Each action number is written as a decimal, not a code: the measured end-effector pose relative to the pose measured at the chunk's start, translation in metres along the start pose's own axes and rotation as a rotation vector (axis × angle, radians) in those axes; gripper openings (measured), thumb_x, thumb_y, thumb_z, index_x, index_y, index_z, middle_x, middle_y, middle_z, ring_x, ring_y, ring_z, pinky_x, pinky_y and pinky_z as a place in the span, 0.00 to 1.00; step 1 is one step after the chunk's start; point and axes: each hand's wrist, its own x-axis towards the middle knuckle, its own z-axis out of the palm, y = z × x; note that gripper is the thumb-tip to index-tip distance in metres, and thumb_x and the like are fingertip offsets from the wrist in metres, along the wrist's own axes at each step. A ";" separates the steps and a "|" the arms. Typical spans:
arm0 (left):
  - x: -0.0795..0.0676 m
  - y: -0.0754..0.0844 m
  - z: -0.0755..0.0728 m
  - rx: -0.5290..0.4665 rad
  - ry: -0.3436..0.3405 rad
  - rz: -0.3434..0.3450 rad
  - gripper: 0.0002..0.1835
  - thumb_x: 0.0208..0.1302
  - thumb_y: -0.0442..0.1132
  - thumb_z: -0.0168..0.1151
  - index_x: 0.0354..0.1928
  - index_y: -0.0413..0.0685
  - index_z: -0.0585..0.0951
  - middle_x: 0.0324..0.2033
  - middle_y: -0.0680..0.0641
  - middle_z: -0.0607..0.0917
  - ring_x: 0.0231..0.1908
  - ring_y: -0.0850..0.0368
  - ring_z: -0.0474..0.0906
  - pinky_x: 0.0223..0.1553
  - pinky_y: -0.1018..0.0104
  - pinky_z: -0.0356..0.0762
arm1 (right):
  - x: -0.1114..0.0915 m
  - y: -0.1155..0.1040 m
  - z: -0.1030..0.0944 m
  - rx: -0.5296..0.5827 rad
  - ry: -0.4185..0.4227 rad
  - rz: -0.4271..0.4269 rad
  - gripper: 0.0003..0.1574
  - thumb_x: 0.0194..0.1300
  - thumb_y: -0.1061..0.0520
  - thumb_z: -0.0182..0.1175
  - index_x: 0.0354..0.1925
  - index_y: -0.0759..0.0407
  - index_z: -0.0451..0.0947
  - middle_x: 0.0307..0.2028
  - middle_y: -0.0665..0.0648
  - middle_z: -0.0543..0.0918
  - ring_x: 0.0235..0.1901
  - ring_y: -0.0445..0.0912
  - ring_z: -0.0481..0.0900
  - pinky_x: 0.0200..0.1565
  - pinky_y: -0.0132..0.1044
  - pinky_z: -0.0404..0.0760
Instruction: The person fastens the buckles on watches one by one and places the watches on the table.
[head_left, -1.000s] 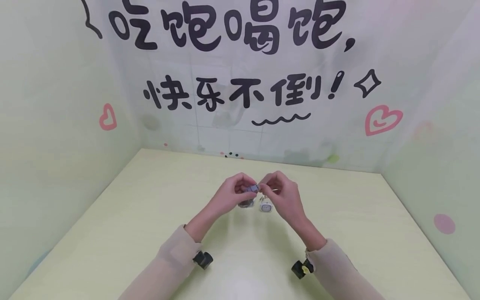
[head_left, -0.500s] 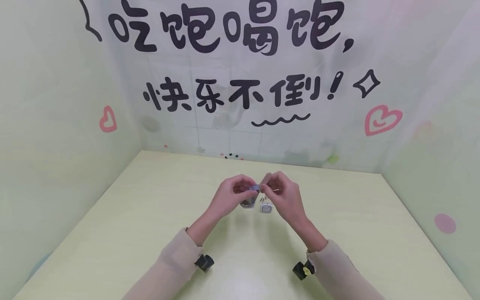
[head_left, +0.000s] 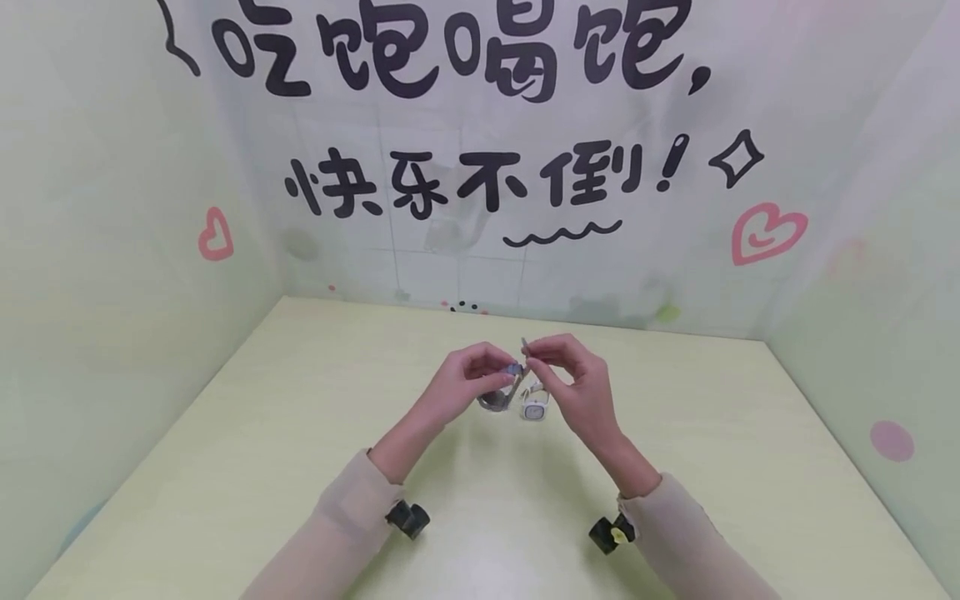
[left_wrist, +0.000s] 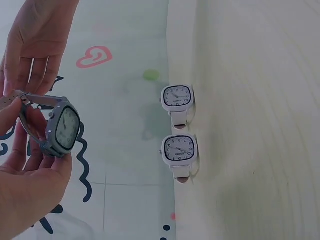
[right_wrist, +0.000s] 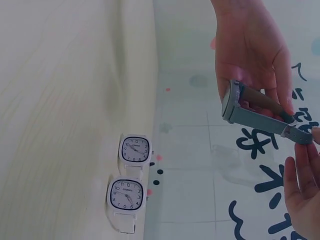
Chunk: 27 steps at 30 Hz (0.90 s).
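Note:
A grey-blue wristwatch hangs in the air with its strap bent into a loop. My left hand holds it, fingers and thumb gripping the strap near the buckle. Across from it, my right hand pinches the free end of the strap between thumb and fingers. In the left wrist view the right hand comes in from the top. Fingers partly hide the buckle area.
Two white wristwatches, one beside the other, lie on the pale yellow table. In the head view, one white watch shows below the hands. A printed backdrop stands behind.
My right hand has shifted slightly right and away from the left hand. A strap end now sticks up at its fingertips. The left hand keeps its hold on the watch.

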 end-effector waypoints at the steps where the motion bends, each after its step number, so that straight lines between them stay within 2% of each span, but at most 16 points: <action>1: 0.000 0.000 -0.001 -0.010 0.004 0.001 0.13 0.66 0.33 0.63 0.51 0.37 0.80 0.43 0.43 0.87 0.40 0.63 0.83 0.41 0.69 0.82 | 0.000 0.000 -0.001 -0.004 -0.005 0.002 0.10 0.62 0.73 0.64 0.43 0.68 0.81 0.39 0.66 0.86 0.42 0.34 0.84 0.49 0.26 0.83; 7: -0.001 0.000 -0.002 -0.047 0.019 0.012 0.13 0.66 0.31 0.63 0.51 0.34 0.80 0.40 0.50 0.87 0.39 0.68 0.83 0.40 0.71 0.81 | 0.000 0.000 -0.003 -0.033 -0.035 0.013 0.10 0.61 0.71 0.65 0.42 0.66 0.83 0.39 0.64 0.87 0.41 0.39 0.86 0.49 0.27 0.84; 13: -0.002 0.001 -0.004 -0.060 0.033 0.026 0.12 0.67 0.30 0.63 0.51 0.34 0.80 0.42 0.47 0.88 0.39 0.67 0.84 0.43 0.67 0.82 | 0.000 -0.001 -0.006 -0.056 -0.075 0.026 0.09 0.61 0.70 0.66 0.41 0.64 0.84 0.39 0.62 0.89 0.41 0.39 0.85 0.50 0.27 0.84; 19: -0.003 0.002 -0.006 -0.044 0.037 0.011 0.12 0.66 0.31 0.64 0.51 0.35 0.81 0.42 0.45 0.89 0.38 0.66 0.83 0.44 0.62 0.82 | -0.003 0.001 -0.008 -0.081 -0.129 0.050 0.09 0.62 0.70 0.65 0.40 0.62 0.86 0.38 0.60 0.89 0.41 0.39 0.85 0.49 0.27 0.84; 27: -0.001 0.002 -0.007 -0.012 0.036 0.027 0.12 0.66 0.32 0.65 0.49 0.36 0.81 0.42 0.44 0.88 0.37 0.65 0.82 0.46 0.62 0.82 | -0.003 0.003 -0.010 -0.145 -0.159 0.030 0.09 0.61 0.69 0.66 0.39 0.60 0.87 0.38 0.58 0.89 0.41 0.47 0.86 0.48 0.30 0.85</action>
